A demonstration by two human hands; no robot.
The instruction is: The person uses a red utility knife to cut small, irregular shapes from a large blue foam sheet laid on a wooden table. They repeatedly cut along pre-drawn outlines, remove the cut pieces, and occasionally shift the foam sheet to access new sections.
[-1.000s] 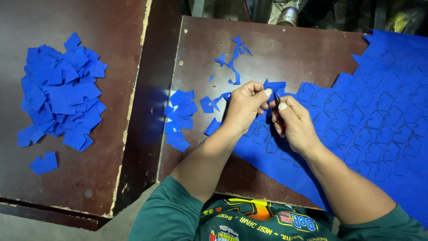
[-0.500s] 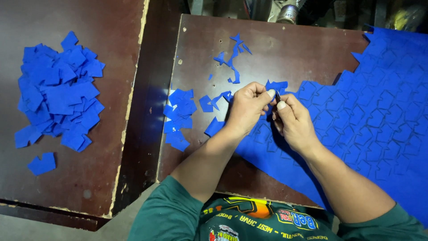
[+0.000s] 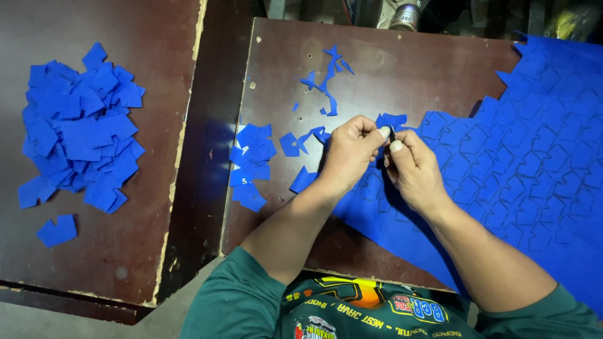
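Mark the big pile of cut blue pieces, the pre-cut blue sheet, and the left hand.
big pile of cut blue pieces (image 3: 78, 129), head view, middle of the heap.
pre-cut blue sheet (image 3: 534, 163), head view, bare scored area.
left hand (image 3: 348, 157), head view, back of the hand.

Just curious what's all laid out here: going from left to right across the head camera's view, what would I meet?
Big heap of cut blue pieces → small stack of blue cut pieces → left hand → right hand, the two pinching at a blue piece → large blue sheet scored with cut shapes.
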